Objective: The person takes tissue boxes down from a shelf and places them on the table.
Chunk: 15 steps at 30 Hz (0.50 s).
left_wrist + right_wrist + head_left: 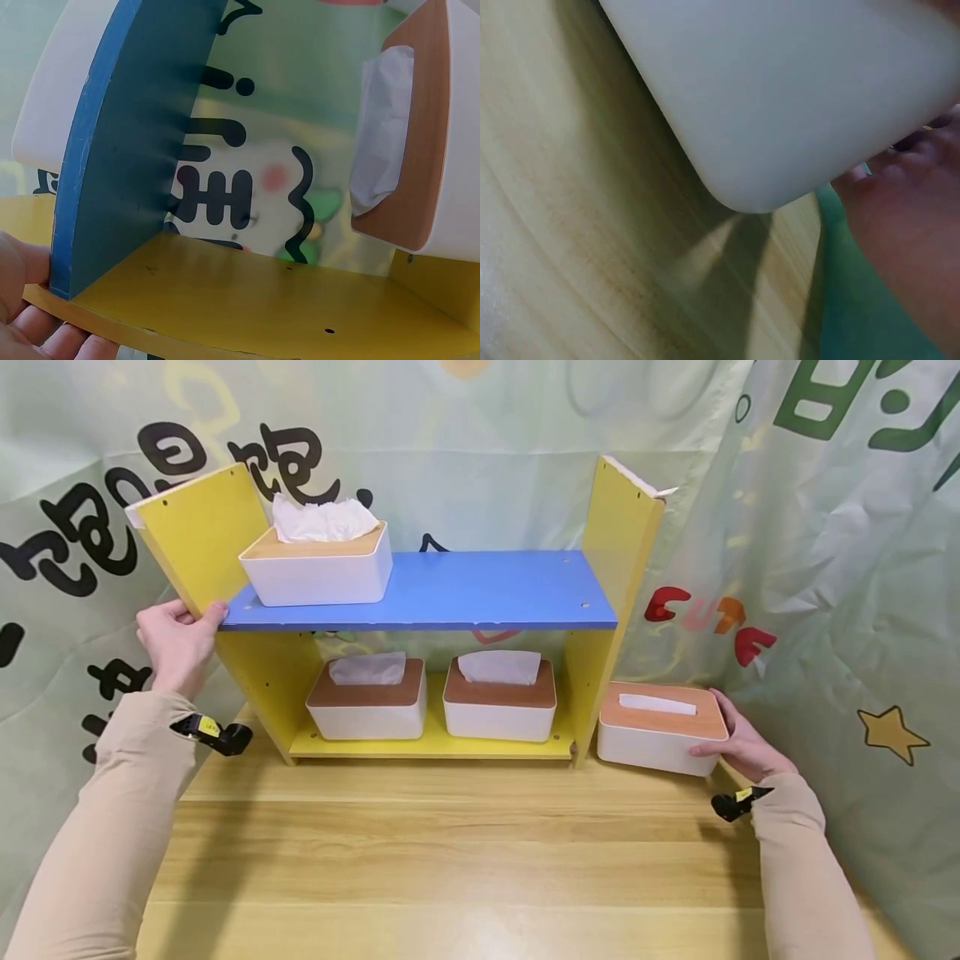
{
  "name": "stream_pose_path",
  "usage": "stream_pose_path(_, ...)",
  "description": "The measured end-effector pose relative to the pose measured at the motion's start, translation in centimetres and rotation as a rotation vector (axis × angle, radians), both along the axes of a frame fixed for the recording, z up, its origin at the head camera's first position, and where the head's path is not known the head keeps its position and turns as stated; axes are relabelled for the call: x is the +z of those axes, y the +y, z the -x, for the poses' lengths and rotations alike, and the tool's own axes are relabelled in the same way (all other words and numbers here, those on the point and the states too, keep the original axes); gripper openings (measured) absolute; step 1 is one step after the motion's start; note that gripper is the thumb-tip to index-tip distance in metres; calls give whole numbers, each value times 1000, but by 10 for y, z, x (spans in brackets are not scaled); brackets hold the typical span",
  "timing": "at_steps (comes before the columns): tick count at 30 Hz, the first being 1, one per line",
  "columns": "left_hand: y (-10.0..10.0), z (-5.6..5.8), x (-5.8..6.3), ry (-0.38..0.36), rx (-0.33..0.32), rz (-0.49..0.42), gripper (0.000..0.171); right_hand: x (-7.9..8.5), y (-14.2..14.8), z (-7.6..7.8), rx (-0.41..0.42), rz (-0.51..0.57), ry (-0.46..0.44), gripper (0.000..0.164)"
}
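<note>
A small shelf with yellow side panels and a blue middle board [487, 589] stands on the table. My left hand [178, 643] grips its left side panel [206, 531] where the blue board meets it, thumb on the board's front corner in the left wrist view. Right of the shelf, my right hand [750, 747] holds a white tissue box [656, 752] with a wood-look lid, thumb over the front and fingers around the right end. This box sits slightly turned beside the right panel [624, 539]. In the right wrist view its white body [780, 97] hides part of the fingers.
One tissue box [318, 581] rests on the blue board's left part. Two more, a left one [367, 722] and a right one [498, 722], stand on the yellow bottom board [435, 748]. Printed cloth [480, 485] hangs behind and at both sides of the wooden table [450, 843].
</note>
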<state>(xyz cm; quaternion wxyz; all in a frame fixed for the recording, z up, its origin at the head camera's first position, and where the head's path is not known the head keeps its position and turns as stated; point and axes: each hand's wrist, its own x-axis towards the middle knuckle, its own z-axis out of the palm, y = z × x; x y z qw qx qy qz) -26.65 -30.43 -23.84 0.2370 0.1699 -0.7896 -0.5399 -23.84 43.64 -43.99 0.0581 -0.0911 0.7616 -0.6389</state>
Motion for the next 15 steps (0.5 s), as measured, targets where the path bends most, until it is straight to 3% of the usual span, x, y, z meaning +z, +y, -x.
stream_pose_path(15,1,0,0,-10,-3,3,55,-10,2,-4,-10,32,-27,123)
